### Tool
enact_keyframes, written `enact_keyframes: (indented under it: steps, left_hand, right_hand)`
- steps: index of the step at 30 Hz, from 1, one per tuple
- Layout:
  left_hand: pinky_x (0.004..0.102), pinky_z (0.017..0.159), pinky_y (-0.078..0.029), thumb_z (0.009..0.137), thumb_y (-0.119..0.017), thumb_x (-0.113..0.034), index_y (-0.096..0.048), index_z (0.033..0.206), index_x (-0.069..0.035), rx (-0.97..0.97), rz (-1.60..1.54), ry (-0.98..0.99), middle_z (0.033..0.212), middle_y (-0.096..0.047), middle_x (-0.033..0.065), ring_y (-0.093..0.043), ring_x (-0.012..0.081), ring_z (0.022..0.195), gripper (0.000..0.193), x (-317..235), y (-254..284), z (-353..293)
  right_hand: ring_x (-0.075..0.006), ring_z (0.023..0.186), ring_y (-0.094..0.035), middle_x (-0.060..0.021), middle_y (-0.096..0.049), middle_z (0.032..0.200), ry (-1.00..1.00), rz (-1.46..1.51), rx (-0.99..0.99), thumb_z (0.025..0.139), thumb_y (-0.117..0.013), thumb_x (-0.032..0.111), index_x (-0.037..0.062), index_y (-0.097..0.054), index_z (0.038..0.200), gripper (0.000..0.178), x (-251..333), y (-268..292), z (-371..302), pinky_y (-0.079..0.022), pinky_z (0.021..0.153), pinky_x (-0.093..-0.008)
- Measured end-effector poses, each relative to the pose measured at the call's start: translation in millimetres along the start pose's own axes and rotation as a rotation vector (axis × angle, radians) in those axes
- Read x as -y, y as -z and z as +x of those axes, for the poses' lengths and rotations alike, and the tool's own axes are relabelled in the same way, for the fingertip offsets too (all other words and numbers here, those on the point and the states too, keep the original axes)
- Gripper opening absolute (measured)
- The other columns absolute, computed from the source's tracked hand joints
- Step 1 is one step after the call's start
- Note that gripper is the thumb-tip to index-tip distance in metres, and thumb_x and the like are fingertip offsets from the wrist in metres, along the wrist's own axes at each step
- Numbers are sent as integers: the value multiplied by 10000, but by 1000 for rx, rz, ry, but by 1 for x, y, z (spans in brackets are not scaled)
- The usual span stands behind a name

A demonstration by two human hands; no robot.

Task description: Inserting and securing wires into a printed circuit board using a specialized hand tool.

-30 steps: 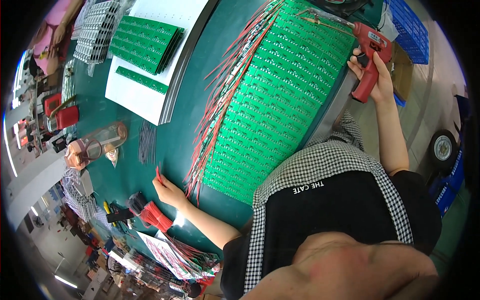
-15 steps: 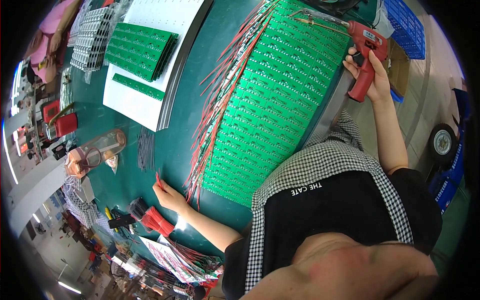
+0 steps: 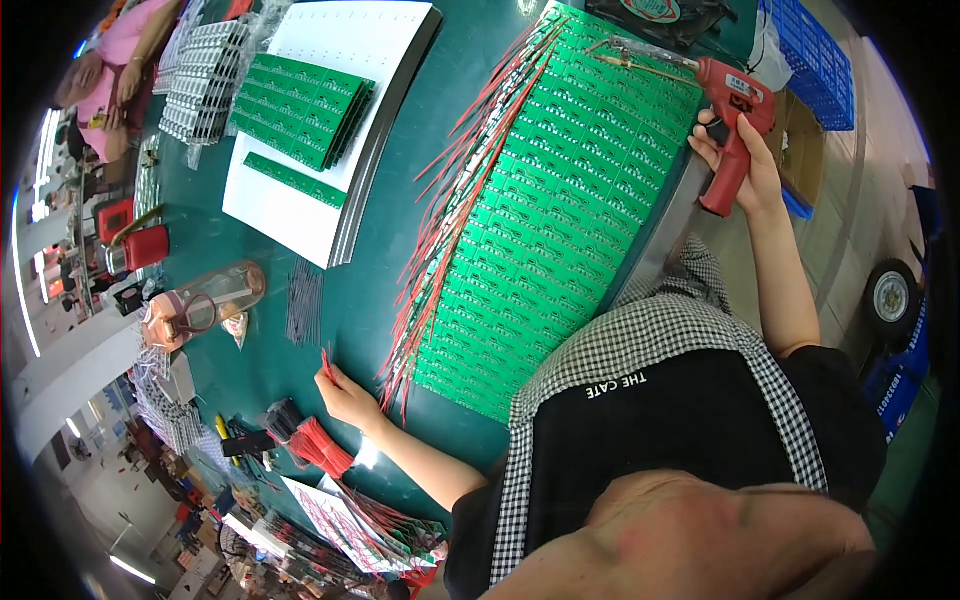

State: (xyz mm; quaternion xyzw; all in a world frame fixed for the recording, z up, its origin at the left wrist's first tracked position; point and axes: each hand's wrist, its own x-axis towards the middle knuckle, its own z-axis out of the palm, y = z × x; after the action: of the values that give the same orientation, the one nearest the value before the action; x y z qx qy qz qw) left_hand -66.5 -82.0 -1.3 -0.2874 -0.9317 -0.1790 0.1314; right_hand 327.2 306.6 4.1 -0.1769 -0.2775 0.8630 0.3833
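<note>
My right hand (image 3: 745,165) is wrapped round the handle of a red soldering gun (image 3: 735,110), whose thin metal tip reaches over the far right end of the green circuit boards (image 3: 560,210). These boards lie side by side in a large sheet-like block. Red and black wires (image 3: 450,225) fan out along the block's left edge. My left hand (image 3: 350,400), left of the block's near end, pinches a short bunch of red wires (image 3: 327,362); their lower ends are hidden in the fingers. Just beyond it, a patch of dark wires (image 3: 304,300) lies on the green table (image 3: 390,180).
A stack of green boards (image 3: 295,105) rests on white sheets (image 3: 285,225) at the far left. Left of my hand are a clear bottle (image 3: 225,293) and red wire bundles (image 3: 322,447). A blue crate (image 3: 810,60) stands far right. Another person (image 3: 125,80) is at upper left.
The whole view has shifted slightly, so the table and boards sit a little farther right. Both hands keep their grip, with little visible movement of their own.
</note>
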Motion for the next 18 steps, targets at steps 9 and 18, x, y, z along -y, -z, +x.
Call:
enact_keyframes:
  steps: [9,18]
  left_hand:
    - [366,541,-402,861,-474,-170,-507,840,-23,2,-35,-20,693,-527,158,-511,301,595,152,-6,2,1]
    - [401,544,-391,850,-458,-130,-508,849,-6,-30,-22,-60,719,-521,190,-504,352,624,134,-3,8,-7]
  right_hand:
    - [-239,918,-547,-138,-528,1018,-17,-38,-107,886,-434,214,16,-371,1189,367,6,-8,-2,-429,875,-375]
    - [-243,901,-540,-115,-536,984,-2,-35,-113,870,-464,221,26,-406,1153,348,3,-15,-7,-440,847,-367]
